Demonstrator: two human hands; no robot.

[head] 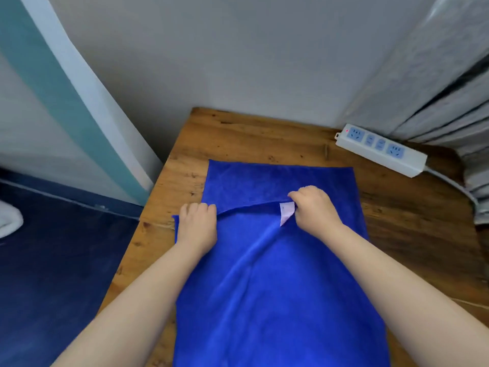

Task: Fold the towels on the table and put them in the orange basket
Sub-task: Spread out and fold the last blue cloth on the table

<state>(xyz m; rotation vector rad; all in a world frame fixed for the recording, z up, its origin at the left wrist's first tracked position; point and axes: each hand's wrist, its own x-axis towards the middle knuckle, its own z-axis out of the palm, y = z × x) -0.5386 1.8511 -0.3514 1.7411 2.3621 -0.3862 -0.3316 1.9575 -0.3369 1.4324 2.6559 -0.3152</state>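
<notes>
A: Status?
B: Your left hand (197, 225) and right hand (313, 207) each pinch the towel (277, 287) edge on the worktop (238, 133), fingers clenched on cloth. First fold incomplete; basket not visible.

A: Any text readable?
B: No. Small pale tag (286, 211) on the blue towel (277, 287) has print, too blurry. Power strip (381, 149): no legible marks, just a red light.
</notes>
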